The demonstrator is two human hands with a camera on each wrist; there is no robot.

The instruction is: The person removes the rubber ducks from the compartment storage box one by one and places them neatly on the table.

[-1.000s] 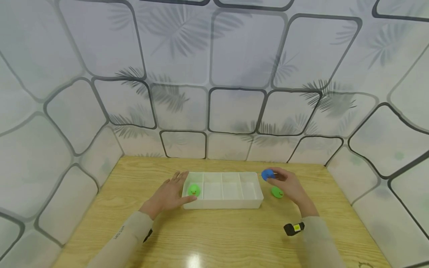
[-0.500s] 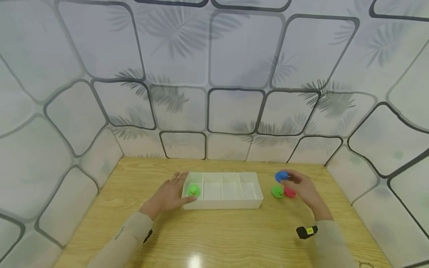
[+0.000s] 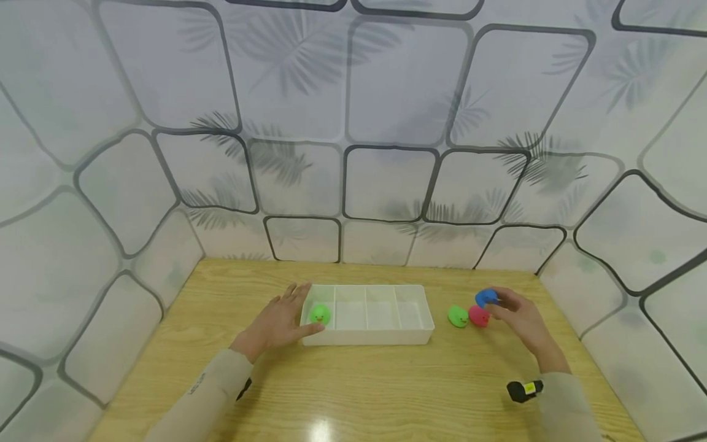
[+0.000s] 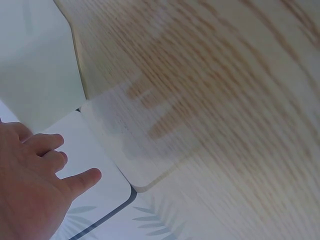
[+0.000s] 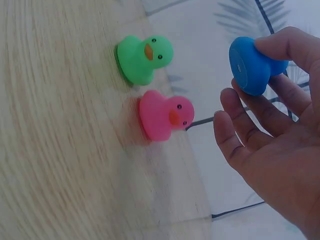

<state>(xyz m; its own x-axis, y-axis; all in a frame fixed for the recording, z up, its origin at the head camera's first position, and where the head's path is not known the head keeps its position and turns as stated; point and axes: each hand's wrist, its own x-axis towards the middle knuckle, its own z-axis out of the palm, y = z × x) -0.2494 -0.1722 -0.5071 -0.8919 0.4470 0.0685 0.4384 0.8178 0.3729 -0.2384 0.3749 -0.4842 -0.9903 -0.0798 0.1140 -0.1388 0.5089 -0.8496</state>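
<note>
My right hand [image 3: 521, 316] pinches a blue rubber duck [image 5: 252, 65] between thumb and fingers, its flat base turned toward the right wrist camera. Close to that hand, a pink rubber duck [image 5: 165, 116] and a green rubber duck [image 5: 142, 59] stand side by side on the table. My left hand [image 3: 278, 316] lies with fingers spread against the left end of a white divided tray [image 3: 367, 337], thumb along its front rim. A second green duck [image 3: 320, 314] sits in the leftmost compartment. The left wrist view shows the left hand [image 4: 35, 175] but no duck.
The wooden table [image 3: 353, 393] runs up to a patterned wall covering [image 3: 386, 184] behind the tray, with similar panels at both sides. A wristband device [image 3: 525, 390] sits on the right wrist.
My right hand has moved right, away from the tray, carrying the blue duck past the green duck to beside the pink one, which has come into view. The left hand stays put.
</note>
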